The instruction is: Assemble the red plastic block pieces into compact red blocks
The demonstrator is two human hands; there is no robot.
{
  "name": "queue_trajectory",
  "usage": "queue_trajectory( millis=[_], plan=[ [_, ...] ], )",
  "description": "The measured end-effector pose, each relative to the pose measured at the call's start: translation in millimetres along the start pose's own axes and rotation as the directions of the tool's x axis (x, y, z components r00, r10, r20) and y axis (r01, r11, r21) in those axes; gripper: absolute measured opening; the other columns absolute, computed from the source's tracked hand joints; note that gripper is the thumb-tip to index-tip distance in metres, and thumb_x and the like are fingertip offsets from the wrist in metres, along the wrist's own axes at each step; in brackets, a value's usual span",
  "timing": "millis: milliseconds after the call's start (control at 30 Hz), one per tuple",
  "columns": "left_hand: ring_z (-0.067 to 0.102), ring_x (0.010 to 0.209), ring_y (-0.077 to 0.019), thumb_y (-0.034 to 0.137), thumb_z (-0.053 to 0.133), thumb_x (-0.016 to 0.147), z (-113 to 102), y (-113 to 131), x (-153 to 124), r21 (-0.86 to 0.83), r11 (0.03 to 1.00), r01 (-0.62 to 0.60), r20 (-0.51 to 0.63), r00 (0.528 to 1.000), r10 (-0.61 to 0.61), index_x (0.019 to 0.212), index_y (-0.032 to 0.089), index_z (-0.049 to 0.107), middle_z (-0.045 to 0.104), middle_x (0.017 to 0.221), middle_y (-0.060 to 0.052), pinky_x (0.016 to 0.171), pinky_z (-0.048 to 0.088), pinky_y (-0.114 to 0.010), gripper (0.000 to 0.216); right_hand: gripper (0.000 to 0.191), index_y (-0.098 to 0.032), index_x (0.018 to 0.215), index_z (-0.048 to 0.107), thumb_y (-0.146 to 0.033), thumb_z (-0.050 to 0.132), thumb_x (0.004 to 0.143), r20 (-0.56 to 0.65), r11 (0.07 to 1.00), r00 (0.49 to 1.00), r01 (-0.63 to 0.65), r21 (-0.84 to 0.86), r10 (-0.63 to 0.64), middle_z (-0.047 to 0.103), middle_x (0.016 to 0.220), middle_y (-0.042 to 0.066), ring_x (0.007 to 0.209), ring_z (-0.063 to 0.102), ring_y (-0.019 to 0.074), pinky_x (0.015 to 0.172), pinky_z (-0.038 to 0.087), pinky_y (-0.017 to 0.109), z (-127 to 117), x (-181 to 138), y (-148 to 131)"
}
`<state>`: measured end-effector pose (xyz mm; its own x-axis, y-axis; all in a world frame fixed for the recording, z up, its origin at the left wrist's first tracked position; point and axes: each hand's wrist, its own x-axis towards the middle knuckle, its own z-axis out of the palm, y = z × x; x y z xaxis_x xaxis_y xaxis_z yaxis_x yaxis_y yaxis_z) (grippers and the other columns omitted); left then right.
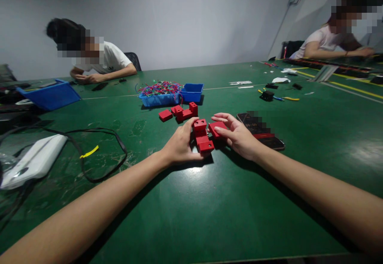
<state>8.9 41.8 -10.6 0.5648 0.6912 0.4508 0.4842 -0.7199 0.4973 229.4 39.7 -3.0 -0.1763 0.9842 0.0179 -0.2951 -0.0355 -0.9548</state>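
Between the thumb and fingers of my left hand (pixel 179 144) is a red U-shaped block (pixel 202 136) with dark round holes in its raised ends. My right hand (pixel 239 136) grips a flat red square block (pixel 218 129) just to the right of it, with a narrow gap between the two pieces. Beyond my hands, another red U-shaped block (pixel 187 113) rests on the green table, and a loose red square piece (pixel 165 115) lies to its left. A dark phone (pixel 263 132) lies behind my right hand.
A blue bin (pixel 160 100) full of colourful wires stands beside a smaller blue bin (pixel 193 92). On the left are a black cable (pixel 118 136), a white device (pixel 36 160) and a tilted blue tray (pixel 49 95). Two people sit across the table (pixel 191 216).
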Motion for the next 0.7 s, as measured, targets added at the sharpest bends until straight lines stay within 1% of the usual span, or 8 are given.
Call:
queue_trajectory(
  millis=[33,100,200,333,400,500,600,700],
  plan=[
    [0.057,0.124,-0.037,0.043,0.08,0.066,0.0,0.2,-0.1,0.0,1.0,-0.003,-0.001,1.0,0.003,0.144,0.018,0.026,0.054,0.138,-0.02,0.105,0.045,-0.055,0.098,0.055,-0.029,0.111,0.062,-0.023,0.088,0.064,-0.021,1.0,1.0,-0.001,-0.006,0.001,0.063,0.13,0.002,0.09,0.069,0.0151,0.083,0.056,0.031,0.0,0.0,0.5],
    [0.057,0.124,-0.0366,0.043,0.08,0.066,-0.2,0.7,0.0,-0.001,1.0,-0.006,-0.004,1.0,0.006,0.144,0.019,0.026,0.054,0.138,-0.019,0.105,0.045,-0.055,0.098,0.061,-0.027,0.114,0.063,-0.021,0.091,0.06,-0.066,1.0,0.998,-0.025,-0.005,0.025,0.067,0.123,0.004,0.091,0.07,0.0169,0.085,0.056,0.032,0.1,0.6,1.5],
    [0.056,0.124,-0.0364,0.043,0.079,0.066,-0.5,1.4,0.3,-0.004,1.0,-0.008,-0.007,1.0,0.008,0.144,0.019,0.026,0.054,0.138,-0.019,0.105,0.045,-0.055,0.097,0.047,-0.019,0.101,0.071,-0.027,0.092,0.059,-0.042,0.996,0.996,-0.085,-0.041,0.083,0.075,0.1,0.007,0.086,0.071,0.02,0.085,0.056,0.035,-0.3,1.8,2.8],
    [0.057,0.123,-0.0369,0.041,0.08,0.065,-0.4,0.6,0.1,0.008,1.0,0.003,-0.003,1.0,-0.003,0.144,0.018,0.026,0.054,0.138,-0.02,0.105,0.045,-0.055,0.099,0.039,-0.018,0.091,0.074,-0.033,0.091,0.06,-0.016,0.99,0.999,-0.053,-0.134,0.052,0.077,0.088,0.005,0.076,0.07,0.0187,0.079,0.055,0.036,-0.4,0.6,3.0],
    [0.057,0.123,-0.0373,0.042,0.08,0.065,-0.1,-0.4,-0.5,0.012,1.0,0.005,-0.001,1.0,-0.005,0.144,0.018,0.026,0.053,0.137,-0.02,0.105,0.045,-0.056,0.099,0.037,-0.019,0.089,0.073,-0.031,0.091,0.059,-0.002,0.989,1.0,0.009,-0.146,-0.009,0.076,0.088,0.004,0.079,0.069,0.0181,0.08,0.055,0.035,0.5,-0.8,2.2],
    [0.056,0.124,-0.0376,0.042,0.081,0.064,0.1,-1.6,-1.6,0.013,1.0,0.004,-0.001,1.0,-0.004,0.144,0.018,0.025,0.052,0.139,-0.02,0.106,0.045,-0.056,0.1,0.033,-0.019,0.083,0.07,-0.027,0.09,0.059,0.035,0.984,0.995,0.099,-0.15,-0.095,0.074,0.098,0.004,0.09,0.069,0.0191,0.086,0.054,0.035,2.1,-2.5,1.0],
    [0.055,0.125,-0.0376,0.041,0.081,0.064,-0.2,-2.3,-2.1,0.011,1.0,0.011,0.001,1.0,-0.011,0.144,0.019,0.025,0.051,0.14,-0.02,0.106,0.044,-0.056,0.1,0.029,-0.019,0.078,0.066,-0.023,0.088,0.06,0.075,0.98,0.989,0.137,-0.145,-0.127,0.072,0.109,0.006,0.099,0.068,0.0215,0.088,0.054,0.037,3.4,-3.5,0.7],
    [0.055,0.126,-0.0373,0.04,0.082,0.064,-0.7,-2.4,-1.9,0.001,1.0,0.006,0.003,1.0,-0.006,0.145,0.019,0.025,0.05,0.141,-0.02,0.107,0.043,-0.056,0.1,0.027,-0.018,0.074,0.063,-0.02,0.086,0.061,0.109,0.98,0.985,0.148,-0.134,-0.134,0.072,0.11,0.006,0.103,0.068,0.0227,0.086,0.055,0.037,5.0,-4.4,0.9]
  ],
)
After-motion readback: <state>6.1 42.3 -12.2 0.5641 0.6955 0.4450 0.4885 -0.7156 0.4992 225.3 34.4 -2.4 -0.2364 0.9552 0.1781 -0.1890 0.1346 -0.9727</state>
